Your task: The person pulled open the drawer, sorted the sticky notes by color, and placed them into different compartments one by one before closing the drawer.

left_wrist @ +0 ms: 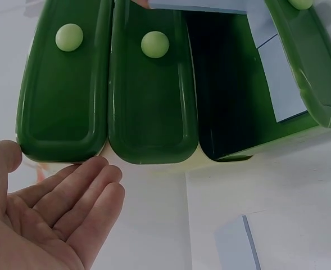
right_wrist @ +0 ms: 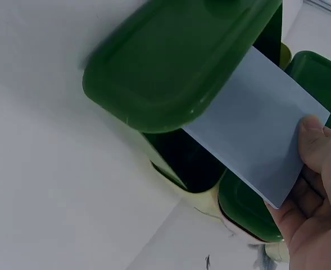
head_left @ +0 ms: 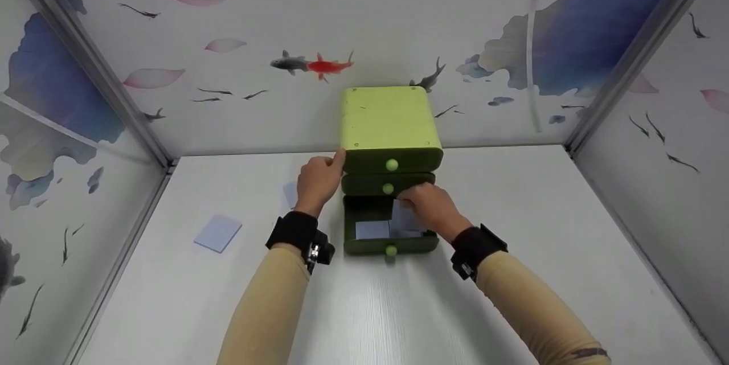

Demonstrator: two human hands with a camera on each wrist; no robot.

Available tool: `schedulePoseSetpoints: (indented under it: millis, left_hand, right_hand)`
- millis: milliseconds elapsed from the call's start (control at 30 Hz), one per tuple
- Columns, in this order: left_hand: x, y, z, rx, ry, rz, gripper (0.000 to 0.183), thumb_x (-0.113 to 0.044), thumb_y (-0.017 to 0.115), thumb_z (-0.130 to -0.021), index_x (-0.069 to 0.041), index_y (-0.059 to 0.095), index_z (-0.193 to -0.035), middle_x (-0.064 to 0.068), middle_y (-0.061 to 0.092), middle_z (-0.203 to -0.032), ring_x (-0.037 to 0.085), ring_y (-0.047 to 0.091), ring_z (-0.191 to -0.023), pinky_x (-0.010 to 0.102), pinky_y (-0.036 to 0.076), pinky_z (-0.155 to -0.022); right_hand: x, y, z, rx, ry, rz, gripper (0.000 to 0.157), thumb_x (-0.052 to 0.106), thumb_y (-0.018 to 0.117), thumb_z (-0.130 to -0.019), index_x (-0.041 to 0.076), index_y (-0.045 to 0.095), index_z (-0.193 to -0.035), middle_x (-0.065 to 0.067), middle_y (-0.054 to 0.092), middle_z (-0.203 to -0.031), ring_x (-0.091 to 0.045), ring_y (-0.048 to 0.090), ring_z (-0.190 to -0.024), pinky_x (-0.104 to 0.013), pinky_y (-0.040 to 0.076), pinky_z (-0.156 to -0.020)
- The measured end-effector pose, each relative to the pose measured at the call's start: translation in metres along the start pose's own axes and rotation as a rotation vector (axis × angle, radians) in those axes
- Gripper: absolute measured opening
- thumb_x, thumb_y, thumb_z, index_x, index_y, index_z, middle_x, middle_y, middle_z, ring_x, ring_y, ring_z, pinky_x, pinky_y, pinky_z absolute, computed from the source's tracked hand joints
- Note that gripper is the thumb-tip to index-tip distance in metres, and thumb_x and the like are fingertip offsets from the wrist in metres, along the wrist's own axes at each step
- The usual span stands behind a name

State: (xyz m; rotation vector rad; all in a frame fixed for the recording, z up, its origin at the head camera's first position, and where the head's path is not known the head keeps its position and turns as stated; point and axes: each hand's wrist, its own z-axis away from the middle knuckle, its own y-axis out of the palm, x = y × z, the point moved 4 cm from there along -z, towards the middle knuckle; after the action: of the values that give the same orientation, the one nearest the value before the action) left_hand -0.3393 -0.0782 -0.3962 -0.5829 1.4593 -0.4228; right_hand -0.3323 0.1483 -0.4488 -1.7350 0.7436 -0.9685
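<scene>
A small green cabinet point(head_left: 390, 117) with three round-knobbed drawers stands against the back wall. Its bottom drawer point(head_left: 367, 247) is pulled out, while the upper two are closed. My left hand point(head_left: 320, 183) rests at the cabinet's upper left side, fingers extended in the left wrist view. Between thumb and fingers, my right hand point(head_left: 433, 211) pinches one end of a thin light-blue rectangular pad point(right_wrist: 255, 135). That pad is tilted, its lower end down inside the bottom drawer. A similar light-blue pad point(head_left: 372, 230) lies flat on the drawer's floor.
On the white table point(head_left: 353, 319) to the left lies another light-blue pad point(head_left: 218, 233). One more pad point(head_left: 290, 194) is partly hidden behind my left hand. Printed panels enclose the table at the back and both sides.
</scene>
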Motion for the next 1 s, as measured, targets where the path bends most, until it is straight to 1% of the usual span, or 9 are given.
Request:
schedulePoseSetpoints:
  millis: [100,200,267,333,400,567,800,933,1000]
  left_hand:
    - [0.002,0.002,0.0,0.008,-0.011,-0.01,0.062,-0.058,0.039,-0.099,-0.007,0.074,-0.096,0.006,0.07,-0.086,0.021,0.06,-0.072,0.031,0.041,-0.064]
    - [0.003,0.003,-0.001,0.013,-0.021,-0.023,0.063,-0.06,0.039,-0.099,-0.009,0.075,-0.099,0.006,0.072,-0.09,0.022,0.064,-0.078,0.032,0.044,-0.068]
    - [0.003,0.003,-0.002,0.015,-0.023,-0.031,0.063,-0.06,0.039,-0.098,-0.009,0.075,-0.1,0.006,0.073,-0.092,0.023,0.065,-0.082,0.033,0.046,-0.07]
    - [0.003,0.003,-0.002,0.015,-0.027,-0.026,0.063,-0.061,0.039,-0.098,-0.008,0.075,-0.1,0.006,0.073,-0.092,0.024,0.066,-0.083,0.035,0.047,-0.072]
    - [0.002,0.003,-0.003,0.019,-0.029,-0.023,0.063,-0.061,0.04,-0.098,-0.008,0.075,-0.1,0.006,0.073,-0.092,0.024,0.066,-0.085,0.036,0.048,-0.073]
    - [0.001,0.003,-0.004,0.027,-0.036,-0.027,0.063,-0.062,0.04,-0.097,-0.009,0.074,-0.103,0.005,0.073,-0.093,0.023,0.066,-0.088,0.036,0.048,-0.074]
    - [0.002,0.003,-0.003,0.027,-0.036,-0.017,0.062,-0.061,0.041,-0.098,-0.008,0.074,-0.101,0.006,0.073,-0.092,0.024,0.066,-0.084,0.035,0.047,-0.072]
    - [0.004,0.002,-0.005,0.024,-0.04,-0.016,0.063,-0.061,0.041,-0.097,-0.009,0.074,-0.104,0.005,0.073,-0.093,0.024,0.066,-0.086,0.036,0.048,-0.074]
    - [0.005,0.002,-0.006,0.022,-0.041,-0.016,0.063,-0.061,0.041,-0.097,-0.009,0.074,-0.103,0.005,0.073,-0.092,0.023,0.066,-0.084,0.035,0.047,-0.073]
  right_hand:
    - [0.0,0.011,-0.002,0.067,0.007,0.017,0.013,0.008,0.067,-0.091,0.013,0.078,-0.096,-0.002,0.075,-0.09,-0.016,0.065,-0.075,-0.038,0.056,-0.07]
    - [-0.001,0.02,-0.003,0.138,0.042,0.024,0.017,0.007,0.065,-0.092,0.012,0.077,-0.103,-0.003,0.075,-0.099,-0.021,0.07,-0.088,-0.04,0.056,-0.078]
    - [-0.003,0.025,-0.003,0.175,0.069,0.024,0.019,0.006,0.065,-0.092,0.012,0.076,-0.107,-0.004,0.075,-0.104,-0.024,0.07,-0.096,-0.042,0.056,-0.084]
    - [-0.005,0.029,-0.004,0.202,0.099,0.01,0.021,0.006,0.066,-0.091,0.011,0.076,-0.108,-0.005,0.074,-0.106,-0.024,0.069,-0.1,-0.042,0.055,-0.087]
    - [-0.007,0.034,-0.004,0.215,0.121,0.002,0.022,0.004,0.067,-0.09,0.011,0.075,-0.109,-0.005,0.074,-0.107,-0.024,0.069,-0.101,-0.042,0.054,-0.089]
    - [-0.013,0.043,-0.004,0.198,0.154,-0.008,0.02,0.007,0.067,-0.091,0.013,0.076,-0.108,-0.003,0.075,-0.107,-0.022,0.07,-0.101,-0.041,0.054,-0.089]
    - [-0.014,0.054,-0.004,0.21,0.165,0.011,0.019,0.012,0.065,-0.093,0.014,0.077,-0.107,-0.004,0.075,-0.107,-0.023,0.07,-0.099,-0.04,0.055,-0.087]
    - [-0.013,0.057,-0.007,0.215,0.16,0.025,0.02,0.01,0.063,-0.093,0.013,0.077,-0.106,-0.004,0.075,-0.104,-0.021,0.07,-0.092,-0.04,0.056,-0.083]
    - [-0.012,0.058,-0.009,0.216,0.154,0.036,0.021,0.009,0.061,-0.092,0.014,0.077,-0.105,-0.003,0.075,-0.102,-0.02,0.069,-0.088,-0.04,0.056,-0.081]
